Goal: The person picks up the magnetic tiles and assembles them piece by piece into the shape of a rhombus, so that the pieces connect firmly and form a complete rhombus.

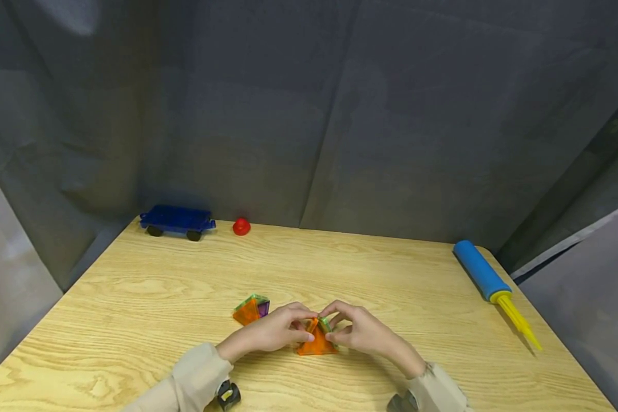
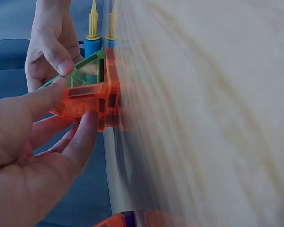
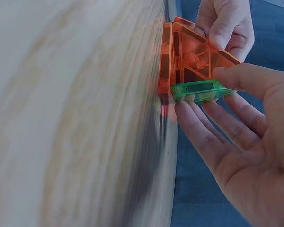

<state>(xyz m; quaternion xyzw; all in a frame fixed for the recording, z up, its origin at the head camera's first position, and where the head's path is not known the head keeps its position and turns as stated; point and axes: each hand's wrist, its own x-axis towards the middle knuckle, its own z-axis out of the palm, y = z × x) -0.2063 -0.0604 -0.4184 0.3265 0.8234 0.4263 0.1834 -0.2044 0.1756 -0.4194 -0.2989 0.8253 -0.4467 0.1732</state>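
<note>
Over the near middle of the table, both hands hold a small pyramid of see-through magnetic tiles. Its orange triangle tiles [image 1: 317, 345] stand on the tabletop with a green triangle tile [image 3: 201, 89] on the right side. My left hand [image 1: 280, 331] pinches the left orange tile [image 2: 87, 91] between thumb and fingers. From the other side, my right hand [image 1: 361, 331] grips the green tile, its fingertips along the outer face and the thumb near the top. Just behind the left hand stands a second pyramid [image 1: 248, 312] in orange, green and purple, partly hidden.
A blue toy wagon [image 1: 177, 220] with black wheels stands at the back left corner of the wooden table [image 1: 134, 320]. Beside it sits a small red dome-shaped piece [image 1: 241, 226]. Along the right edge lies a blue hand pump [image 1: 481, 270] with a yellow nozzle.
</note>
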